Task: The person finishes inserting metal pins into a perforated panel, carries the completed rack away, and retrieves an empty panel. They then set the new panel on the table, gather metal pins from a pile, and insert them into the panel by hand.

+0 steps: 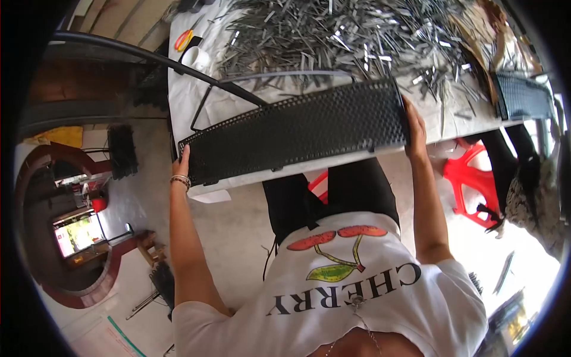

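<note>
A long black perforated panel, like woven mesh with a rim, spans the front edge of the table in front of me. My left hand is closed on its left end, the thumb over the front face and the other fingers hidden. At the opposite end, my right hand grips the short side, its fingers partly behind the edge. The panel tilts slightly, its right end farther from me. Small dark tabs show along its near long edge.
Many dark, shiny strips lie heaped on the white-covered table. A roll of white tape and a black bar are at left. Another person handles a similar panel at right, near a red stool.
</note>
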Action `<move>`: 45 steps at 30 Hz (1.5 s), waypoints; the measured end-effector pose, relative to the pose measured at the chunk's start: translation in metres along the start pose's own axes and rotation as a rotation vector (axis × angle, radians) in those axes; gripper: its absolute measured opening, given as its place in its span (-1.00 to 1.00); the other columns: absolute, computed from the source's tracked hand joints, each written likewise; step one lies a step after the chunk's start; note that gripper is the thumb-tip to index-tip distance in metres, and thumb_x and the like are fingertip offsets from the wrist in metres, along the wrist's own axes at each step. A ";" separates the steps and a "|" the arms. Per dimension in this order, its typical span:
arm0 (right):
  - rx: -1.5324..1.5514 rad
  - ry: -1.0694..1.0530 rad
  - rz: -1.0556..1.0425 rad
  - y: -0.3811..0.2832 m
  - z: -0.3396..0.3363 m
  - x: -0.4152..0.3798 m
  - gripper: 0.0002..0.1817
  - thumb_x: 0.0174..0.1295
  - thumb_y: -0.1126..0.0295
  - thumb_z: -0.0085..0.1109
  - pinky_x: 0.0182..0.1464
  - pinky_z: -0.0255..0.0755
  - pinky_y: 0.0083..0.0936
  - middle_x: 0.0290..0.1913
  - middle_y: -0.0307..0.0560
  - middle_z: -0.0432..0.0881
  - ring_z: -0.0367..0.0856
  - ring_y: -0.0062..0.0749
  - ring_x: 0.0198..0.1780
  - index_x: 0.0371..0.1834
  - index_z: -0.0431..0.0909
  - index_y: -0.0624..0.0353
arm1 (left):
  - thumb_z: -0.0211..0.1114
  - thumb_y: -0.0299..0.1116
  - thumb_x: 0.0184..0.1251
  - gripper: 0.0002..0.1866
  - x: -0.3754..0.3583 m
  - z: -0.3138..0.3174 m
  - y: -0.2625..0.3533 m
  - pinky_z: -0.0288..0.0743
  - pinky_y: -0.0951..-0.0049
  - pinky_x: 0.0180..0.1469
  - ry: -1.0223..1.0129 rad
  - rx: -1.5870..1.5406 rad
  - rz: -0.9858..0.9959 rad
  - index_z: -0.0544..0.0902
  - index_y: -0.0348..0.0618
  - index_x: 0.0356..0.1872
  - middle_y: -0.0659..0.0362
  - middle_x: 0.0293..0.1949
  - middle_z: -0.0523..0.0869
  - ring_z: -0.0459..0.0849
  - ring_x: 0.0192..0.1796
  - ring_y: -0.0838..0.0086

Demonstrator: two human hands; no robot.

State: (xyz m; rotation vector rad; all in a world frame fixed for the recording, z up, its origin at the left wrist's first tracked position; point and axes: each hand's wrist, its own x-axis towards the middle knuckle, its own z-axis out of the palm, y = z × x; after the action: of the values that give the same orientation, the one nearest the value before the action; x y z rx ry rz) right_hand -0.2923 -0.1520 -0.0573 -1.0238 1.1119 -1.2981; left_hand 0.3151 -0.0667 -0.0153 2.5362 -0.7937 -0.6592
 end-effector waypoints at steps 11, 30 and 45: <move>0.048 0.085 0.011 0.015 -0.062 0.022 -0.55 0.29 0.21 -0.06 0.24 0.10 -0.58 0.13 -0.10 0.45 0.34 -0.47 0.17 0.14 0.39 0.30 | 0.15 0.35 -0.02 -0.17 -0.064 0.034 0.013 0.42 0.36 -0.05 0.116 0.013 0.123 0.59 -0.43 -0.20 -0.08 -0.24 0.66 0.62 -0.13 0.22; 0.187 0.019 0.001 0.033 -0.115 0.022 -0.52 0.32 0.21 -0.19 0.22 0.23 -0.41 0.16 -0.02 0.41 0.39 -0.37 0.17 0.21 0.28 0.29 | 0.07 0.34 0.03 -0.12 -0.092 0.046 0.032 0.37 0.21 0.05 0.146 0.135 0.105 0.41 -0.48 -0.05 -0.23 -0.09 0.55 0.54 -0.01 0.00; 0.178 0.172 0.128 0.007 -0.086 0.018 -0.67 0.32 0.30 -0.09 -0.19 0.38 -0.72 -0.18 -0.18 0.59 0.53 -0.65 -0.23 -0.01 0.49 0.31 | 0.27 0.02 0.07 -0.35 -0.016 0.160 0.302 0.17 0.26 0.28 -0.276 0.344 1.491 0.39 -0.17 0.13 -0.03 0.18 0.36 0.27 0.28 0.19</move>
State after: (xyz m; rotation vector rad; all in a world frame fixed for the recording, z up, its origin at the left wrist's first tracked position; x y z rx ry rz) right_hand -0.3763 -0.1658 -0.0808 -0.7088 1.1480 -1.3733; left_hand 0.0898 -0.3232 0.0105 1.3320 -2.5473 -0.2981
